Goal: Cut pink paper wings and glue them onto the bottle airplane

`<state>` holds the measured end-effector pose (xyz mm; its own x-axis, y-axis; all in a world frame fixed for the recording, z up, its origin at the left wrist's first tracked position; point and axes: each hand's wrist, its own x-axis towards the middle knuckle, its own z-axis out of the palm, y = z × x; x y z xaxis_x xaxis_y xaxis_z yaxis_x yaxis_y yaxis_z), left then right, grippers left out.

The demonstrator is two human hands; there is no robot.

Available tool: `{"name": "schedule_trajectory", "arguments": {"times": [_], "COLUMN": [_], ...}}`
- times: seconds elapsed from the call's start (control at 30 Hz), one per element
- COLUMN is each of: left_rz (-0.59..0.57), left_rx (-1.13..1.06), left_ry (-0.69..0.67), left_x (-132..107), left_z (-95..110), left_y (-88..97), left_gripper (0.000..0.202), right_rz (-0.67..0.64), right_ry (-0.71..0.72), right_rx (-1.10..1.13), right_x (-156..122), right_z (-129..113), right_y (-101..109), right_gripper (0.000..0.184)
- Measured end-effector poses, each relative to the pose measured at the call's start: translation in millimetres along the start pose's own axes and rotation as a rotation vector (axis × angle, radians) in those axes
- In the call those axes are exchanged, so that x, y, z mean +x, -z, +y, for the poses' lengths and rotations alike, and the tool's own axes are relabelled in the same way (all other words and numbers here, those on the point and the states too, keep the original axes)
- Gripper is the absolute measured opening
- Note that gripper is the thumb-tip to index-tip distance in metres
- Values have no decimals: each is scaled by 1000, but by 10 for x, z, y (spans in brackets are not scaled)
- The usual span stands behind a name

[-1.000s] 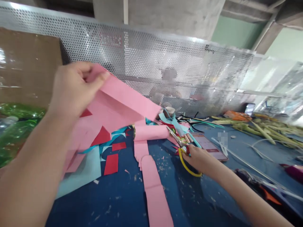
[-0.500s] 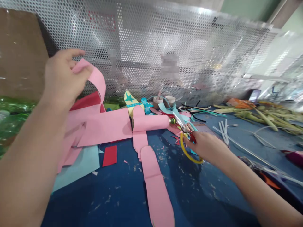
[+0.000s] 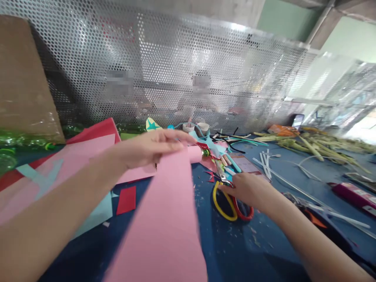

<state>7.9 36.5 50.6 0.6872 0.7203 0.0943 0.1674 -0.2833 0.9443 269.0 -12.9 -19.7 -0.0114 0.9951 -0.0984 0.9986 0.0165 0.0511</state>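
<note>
My left hand [image 3: 149, 149] is closed, pinching the top end of a long pink paper strip [image 3: 167, 219] that hangs toward me and partly hides the table. My right hand [image 3: 249, 190] is closed at the scissors [image 3: 225, 211], which have one yellow and one red handle loop and blades pointing away; some fingers are hidden. Behind my left hand a rolled pink paper piece [image 3: 194, 154] lies with a green bottle neck [image 3: 205, 152] at its end. A small red paper rectangle [image 3: 126, 200] lies below my left wrist.
Pink and red sheets and a light blue sheet [image 3: 98, 215] lie at left, near green plastic bottles [image 3: 8, 160] and cardboard [image 3: 26, 78]. White sticks [image 3: 266, 164], a purple tube [image 3: 355, 196] and dried stalks [image 3: 317, 145] lie right. A perforated silvery screen [image 3: 176, 58] stands behind.
My left hand has moved right and down from the upper left, bringing the pink strip across the middle. The scissors have come down toward me with my right hand, their handle loops now spread.
</note>
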Motion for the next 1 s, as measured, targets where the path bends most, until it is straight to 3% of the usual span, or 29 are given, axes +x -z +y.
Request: {"name": "schedule_trajectory", "arguments": {"times": [0.07, 0.13, 0.23, 0.3, 0.4, 0.43, 0.47, 0.53, 0.63, 0.7, 0.87, 1.0], "left_rz": [-46, -58, -12, 69, 229, 212, 120, -213, -456, -478, -414, -450], "left_rx": [90, 180, 225, 261, 399, 462, 528, 594, 627, 623, 606, 574], "left_ry": [69, 30, -25, -12, 50, 79, 117, 131, 115, 99, 36, 45], "left_x": [81, 129, 155, 137, 17, -49, -127, -299, -521, -593, -531, -507], "left_z": [-157, -285, -424, -469, -441, -412, -379, -325, -330, -383, -490, -488], "left_y": [-160, -302, -424, -448, -453, -456, -464, -495, -568, -615, -655, -621], "left_gripper": [26, 28, 30, 37, 44, 43, 40, 32, 58, 63, 41, 56], "right_rz": [59, 67, -140, -296, -329, -294, -240, -163, -156, -191, -239, -268], "right_ry": [-2, 111, 314, 313, 227, 174, 102, -16, -40, -11, 118, 157], "right_rx": [65, 406, 1184, 1411, 1528, 1599, 1676, 1792, 1858, 1823, 1711, 1652], "right_x": [1, -7, -15, 0, 60, 85, 110, 147, 151, 125, 47, 10], "right_z": [-42, -134, -293, -337, -250, -193, -132, -24, 46, 24, -88, -79], "right_y": [47, 75, 32, -28, -73, -68, -54, -12, 43, 56, 50, 80], "right_gripper": [43, 46, 36, 35, 33, 31, 30, 23, 13, 16, 39, 30]}}
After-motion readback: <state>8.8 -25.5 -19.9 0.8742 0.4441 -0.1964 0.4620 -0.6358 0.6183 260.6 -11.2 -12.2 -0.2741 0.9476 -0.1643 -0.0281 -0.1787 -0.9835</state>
